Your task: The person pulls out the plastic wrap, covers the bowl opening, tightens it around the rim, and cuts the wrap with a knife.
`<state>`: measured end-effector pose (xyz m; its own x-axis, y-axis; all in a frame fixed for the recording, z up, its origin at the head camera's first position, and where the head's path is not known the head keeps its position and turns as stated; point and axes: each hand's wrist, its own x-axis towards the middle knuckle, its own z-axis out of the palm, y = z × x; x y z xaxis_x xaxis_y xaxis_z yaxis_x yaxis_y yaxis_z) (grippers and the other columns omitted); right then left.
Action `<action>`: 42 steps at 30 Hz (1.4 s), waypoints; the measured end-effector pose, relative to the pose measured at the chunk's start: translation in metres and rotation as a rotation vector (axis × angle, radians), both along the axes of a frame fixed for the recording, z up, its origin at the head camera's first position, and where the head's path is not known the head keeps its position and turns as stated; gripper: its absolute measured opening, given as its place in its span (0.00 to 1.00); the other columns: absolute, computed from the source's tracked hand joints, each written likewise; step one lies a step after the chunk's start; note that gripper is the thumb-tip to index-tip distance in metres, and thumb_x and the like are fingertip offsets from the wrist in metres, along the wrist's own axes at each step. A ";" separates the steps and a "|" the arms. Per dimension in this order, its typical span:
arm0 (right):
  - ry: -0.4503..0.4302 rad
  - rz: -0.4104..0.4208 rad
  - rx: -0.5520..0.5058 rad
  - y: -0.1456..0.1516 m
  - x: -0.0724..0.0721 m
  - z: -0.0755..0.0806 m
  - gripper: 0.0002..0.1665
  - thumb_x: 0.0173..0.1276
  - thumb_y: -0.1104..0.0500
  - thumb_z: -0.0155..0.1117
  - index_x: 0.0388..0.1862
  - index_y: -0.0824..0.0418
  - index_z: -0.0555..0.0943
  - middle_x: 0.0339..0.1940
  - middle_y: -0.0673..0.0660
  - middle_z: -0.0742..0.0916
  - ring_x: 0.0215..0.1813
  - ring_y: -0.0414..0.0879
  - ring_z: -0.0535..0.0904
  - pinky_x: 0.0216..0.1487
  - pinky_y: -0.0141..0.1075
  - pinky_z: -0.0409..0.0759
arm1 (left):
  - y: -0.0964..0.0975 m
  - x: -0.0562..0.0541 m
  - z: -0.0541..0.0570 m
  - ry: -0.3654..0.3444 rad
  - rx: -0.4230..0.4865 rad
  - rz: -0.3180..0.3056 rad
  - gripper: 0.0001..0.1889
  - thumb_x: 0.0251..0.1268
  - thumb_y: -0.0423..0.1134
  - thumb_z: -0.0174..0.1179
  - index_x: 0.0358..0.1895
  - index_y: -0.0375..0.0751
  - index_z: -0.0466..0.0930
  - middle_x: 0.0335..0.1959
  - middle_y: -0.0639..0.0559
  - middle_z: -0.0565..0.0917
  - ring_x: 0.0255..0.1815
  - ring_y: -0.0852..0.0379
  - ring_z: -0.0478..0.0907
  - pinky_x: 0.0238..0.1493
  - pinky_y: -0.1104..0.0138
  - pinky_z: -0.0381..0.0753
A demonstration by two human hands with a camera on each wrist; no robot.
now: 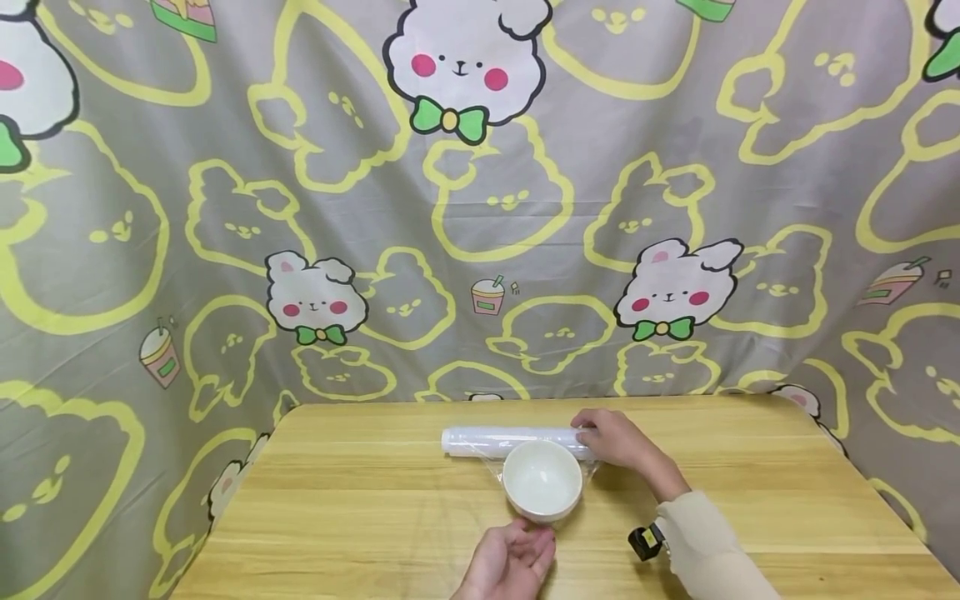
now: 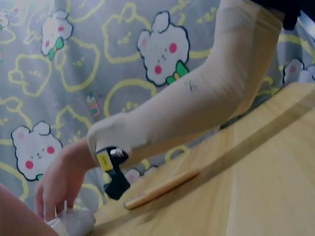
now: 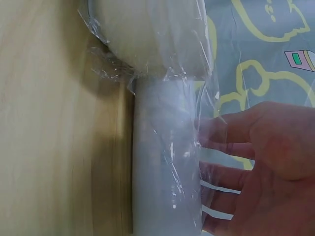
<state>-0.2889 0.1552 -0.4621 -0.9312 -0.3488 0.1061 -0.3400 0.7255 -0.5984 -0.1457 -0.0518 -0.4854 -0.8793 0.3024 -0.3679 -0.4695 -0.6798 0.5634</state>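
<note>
A white bowl (image 1: 542,482) is on the table, with clear plastic wrap (image 3: 170,44) around it in the right wrist view. Behind the bowl lies a roll of plastic wrap (image 1: 480,442), its film stretching to the bowl. My left hand (image 1: 510,560) is palm up at the bowl's near side, with bent fingertips at its lower edge; whether they pinch the film or only touch is unclear. With fairly straight fingers (image 3: 224,174), my right hand (image 1: 615,437) touches the roll's right end. In the left wrist view the roll's end (image 2: 78,222) shows below the right hand.
The wooden table (image 1: 337,517) ends at a patterned curtain (image 1: 405,217), which hangs behind it and along both sides. A black camera (image 1: 647,542) with a yellow label is strapped at the right wrist, by the cream sleeve (image 1: 712,542).
</note>
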 end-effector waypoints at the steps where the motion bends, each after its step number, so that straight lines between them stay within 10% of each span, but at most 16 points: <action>1: 0.001 -0.008 0.003 0.000 0.001 -0.001 0.11 0.70 0.67 0.62 0.48 0.68 0.85 0.44 0.62 0.89 0.46 0.56 0.84 0.51 0.53 0.84 | 0.000 -0.001 0.000 0.002 0.013 0.004 0.38 0.67 0.24 0.34 0.73 0.13 0.25 0.74 0.14 0.36 0.80 0.28 0.35 0.82 0.49 0.40; 7: 0.032 -0.046 0.018 -0.002 0.004 -0.004 0.09 0.71 0.67 0.60 0.46 0.66 0.85 0.39 0.58 0.88 0.38 0.48 0.81 0.43 0.47 0.83 | -0.003 -0.005 0.001 -0.017 0.033 -0.006 0.34 0.68 0.26 0.39 0.70 0.10 0.35 0.74 0.17 0.43 0.80 0.32 0.40 0.82 0.52 0.44; 16: 0.024 -0.079 0.060 0.001 0.013 -0.003 0.09 0.71 0.68 0.60 0.46 0.66 0.84 0.38 0.58 0.88 0.36 0.47 0.80 0.39 0.46 0.82 | -0.016 -0.013 0.010 0.031 -0.019 -0.090 0.43 0.68 0.29 0.45 0.71 0.12 0.24 0.75 0.15 0.33 0.80 0.28 0.28 0.82 0.48 0.34; 24: -0.076 -0.095 0.061 0.004 0.029 0.000 0.08 0.72 0.66 0.63 0.48 0.65 0.82 0.36 0.58 0.86 0.37 0.49 0.81 0.39 0.46 0.83 | -0.034 -0.025 0.010 0.169 -0.176 -0.152 0.46 0.68 0.32 0.48 0.77 0.20 0.25 0.79 0.21 0.34 0.80 0.29 0.26 0.79 0.43 0.28; 42: -0.154 0.031 -0.051 -0.004 0.074 0.006 0.14 0.69 0.64 0.70 0.49 0.68 0.77 0.30 0.53 0.80 0.30 0.46 0.75 0.29 0.37 0.77 | -0.041 -0.042 -0.001 0.326 -0.429 0.097 0.51 0.45 0.15 0.37 0.76 0.20 0.21 0.79 0.24 0.27 0.81 0.30 0.28 0.79 0.47 0.31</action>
<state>-0.2149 0.1513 -0.4561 -0.9266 -0.3755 -0.0188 -0.2631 0.6832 -0.6811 -0.1872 -0.0931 -0.4863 -0.9847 0.0969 -0.1446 -0.1712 -0.3885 0.9054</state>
